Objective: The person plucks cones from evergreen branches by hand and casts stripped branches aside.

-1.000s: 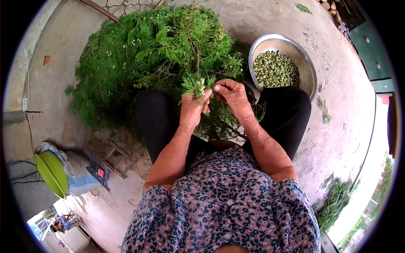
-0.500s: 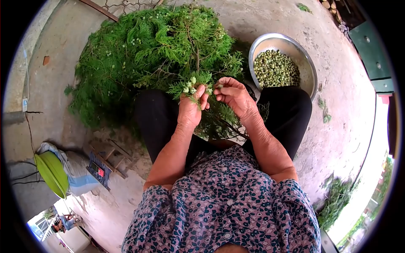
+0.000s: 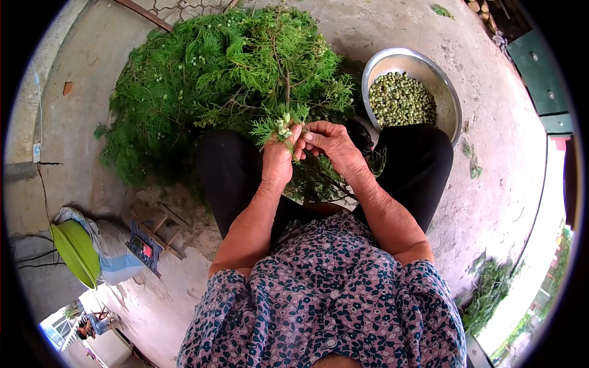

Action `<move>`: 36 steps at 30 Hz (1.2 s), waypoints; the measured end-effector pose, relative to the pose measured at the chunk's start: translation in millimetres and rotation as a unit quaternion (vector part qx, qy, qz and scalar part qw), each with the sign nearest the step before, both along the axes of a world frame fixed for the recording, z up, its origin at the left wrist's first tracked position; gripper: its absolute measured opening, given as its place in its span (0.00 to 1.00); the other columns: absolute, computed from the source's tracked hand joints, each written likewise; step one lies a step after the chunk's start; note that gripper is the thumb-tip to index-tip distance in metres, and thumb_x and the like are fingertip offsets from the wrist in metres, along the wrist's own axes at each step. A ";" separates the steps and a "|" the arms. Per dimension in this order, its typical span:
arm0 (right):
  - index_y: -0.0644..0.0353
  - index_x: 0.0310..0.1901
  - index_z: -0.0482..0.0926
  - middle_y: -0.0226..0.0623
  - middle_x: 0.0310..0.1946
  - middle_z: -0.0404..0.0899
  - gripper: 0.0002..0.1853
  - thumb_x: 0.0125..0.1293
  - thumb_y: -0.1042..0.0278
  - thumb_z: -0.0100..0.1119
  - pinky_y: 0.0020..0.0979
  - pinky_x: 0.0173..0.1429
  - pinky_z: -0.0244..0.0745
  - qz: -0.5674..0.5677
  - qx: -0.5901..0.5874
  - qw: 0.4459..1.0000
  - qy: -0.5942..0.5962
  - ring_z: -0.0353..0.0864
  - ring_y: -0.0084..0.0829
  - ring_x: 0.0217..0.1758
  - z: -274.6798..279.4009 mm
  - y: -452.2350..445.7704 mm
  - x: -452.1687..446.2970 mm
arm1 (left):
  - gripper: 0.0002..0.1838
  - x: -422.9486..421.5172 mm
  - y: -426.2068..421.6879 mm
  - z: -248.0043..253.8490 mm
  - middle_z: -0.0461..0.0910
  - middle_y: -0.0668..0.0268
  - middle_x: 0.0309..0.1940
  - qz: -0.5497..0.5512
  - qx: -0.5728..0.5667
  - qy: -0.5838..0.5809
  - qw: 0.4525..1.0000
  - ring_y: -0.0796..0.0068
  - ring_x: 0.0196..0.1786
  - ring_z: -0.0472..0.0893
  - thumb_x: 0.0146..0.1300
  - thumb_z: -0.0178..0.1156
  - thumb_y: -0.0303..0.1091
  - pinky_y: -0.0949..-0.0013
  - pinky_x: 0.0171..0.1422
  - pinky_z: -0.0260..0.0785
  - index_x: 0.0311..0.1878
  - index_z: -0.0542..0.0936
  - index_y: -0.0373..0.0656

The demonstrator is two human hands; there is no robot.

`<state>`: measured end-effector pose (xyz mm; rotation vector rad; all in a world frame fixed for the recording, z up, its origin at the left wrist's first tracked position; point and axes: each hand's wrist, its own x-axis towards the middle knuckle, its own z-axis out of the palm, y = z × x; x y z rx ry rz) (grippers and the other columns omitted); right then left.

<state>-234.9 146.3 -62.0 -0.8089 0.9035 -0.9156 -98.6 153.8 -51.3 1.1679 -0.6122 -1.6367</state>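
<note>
Between my knees, my left hand (image 3: 279,158) is closed on a small green sprig (image 3: 282,127) with pale green cones on it. My right hand (image 3: 334,146) touches it from the right, thumb and fingertips pinched together; what they hold, if anything, is hidden. Just beyond my hands lies a large heap of green branches (image 3: 202,80). A metal basin (image 3: 451,92) stands on the right beside my knee, with many small green cones (image 3: 402,101) in it.
On the left are a small wooden stool (image 3: 162,230), a pale sack (image 3: 116,245) and a lime-green basin (image 3: 76,253). Loose greenery (image 3: 488,294) lies at the lower right. A green cabinet (image 3: 543,80) stands at the far right. A person (image 3: 92,325) is at the far lower left.
My right hand moved away from my left with a small green cone at its fingertips, then came back against it. The sprig in my left hand has shifted and turned slightly.
</note>
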 end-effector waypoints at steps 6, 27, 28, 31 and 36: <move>0.64 0.33 0.77 0.29 0.24 0.78 0.07 0.62 0.71 0.52 0.18 0.28 0.65 -0.012 -0.019 0.999 0.033 0.70 0.16 0.24 4.3 2.3 0.8 | 0.07 -0.3 1.4 -4.7 0.69 0.73 0.16 -0.012 -0.010 0.006 1.000 0.84 0.15 0.65 0.60 0.57 0.35 0.79 0.19 0.59 0.34 0.73 0.42; 0.65 0.44 0.72 0.38 0.37 0.76 0.11 0.59 0.79 0.48 0.31 0.49 0.72 -0.075 0.133 0.967 -0.204 0.77 0.31 0.40 -11.9 -1.4 -23.1 | 0.12 -1.0 0.2 -1.5 0.71 0.69 0.19 -0.007 -0.017 0.010 1.000 0.82 0.17 0.67 0.62 0.54 0.42 0.75 0.27 0.65 0.36 0.72 0.42; 0.66 0.44 0.72 0.38 0.37 0.75 0.11 0.58 0.80 0.48 0.32 0.48 0.73 -0.095 0.145 0.967 -0.188 0.77 0.32 0.40 -12.6 -2.0 -24.6 | 0.15 1.9 -0.7 -6.0 0.75 0.67 0.23 -0.020 -0.016 0.020 0.999 0.81 0.19 0.69 0.63 0.53 0.44 0.75 0.30 0.67 0.39 0.73 0.41; 0.70 0.43 0.70 0.46 0.40 0.74 0.11 0.59 0.76 0.51 0.38 0.55 0.71 -0.131 0.057 0.939 -0.313 0.76 0.40 0.45 -7.2 -12.7 -37.8 | 0.16 1.7 -1.5 -4.4 0.77 0.63 0.26 -0.024 -0.024 0.013 0.999 0.81 0.20 0.70 0.63 0.52 0.44 0.75 0.31 0.67 0.42 0.73 0.39; 0.72 0.47 0.66 0.53 0.50 0.69 0.19 0.67 0.60 0.44 0.43 0.60 0.68 -0.258 0.013 0.848 -0.463 0.69 0.47 0.56 30.9 -30.0 -74.1 | 0.17 1.8 -2.6 -6.6 0.78 0.54 0.36 -0.065 -0.058 0.052 0.995 0.76 0.26 0.72 0.61 0.49 0.36 0.69 0.40 0.68 0.51 0.70 0.36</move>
